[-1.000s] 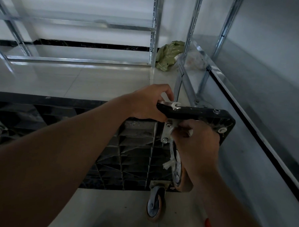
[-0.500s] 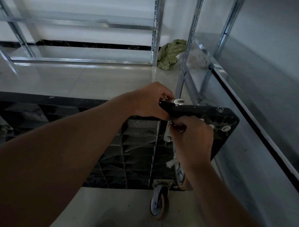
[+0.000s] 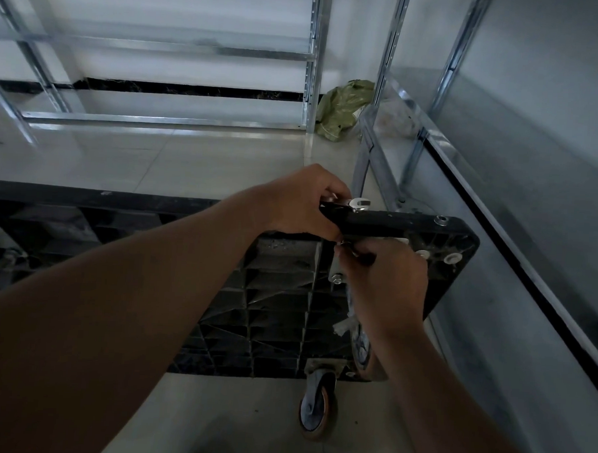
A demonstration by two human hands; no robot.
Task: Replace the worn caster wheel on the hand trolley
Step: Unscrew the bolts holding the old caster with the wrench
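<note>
While I work: trolley point(image 3: 410, 227) on its edge.
Left hand point(image 3: 302, 206): gripping wrench point(image 3: 358, 204).
Right hand point(image 3: 384, 281): pinching bolt.
Progress: caster point(image 3: 362, 352) not yet free.

Both forearms reached forward, converging. The left hand point(image 3: 304, 201) was curled in a grip; the right hand point(image 3: 386, 281), just below, had its fingers pinched together.

Trolley deck point(image 3: 281, 294): on edge on floor point(image 3: 191, 160), underside toward camera. Wheel point(image 3: 317, 408) at deck's lower edge. Wrench point(image 3: 358, 204) atop deck's upper edge. Shelving point(image 3: 414, 152) right of deck. Bag point(image 3: 342, 111) behind deck, beside shelving.
</note>
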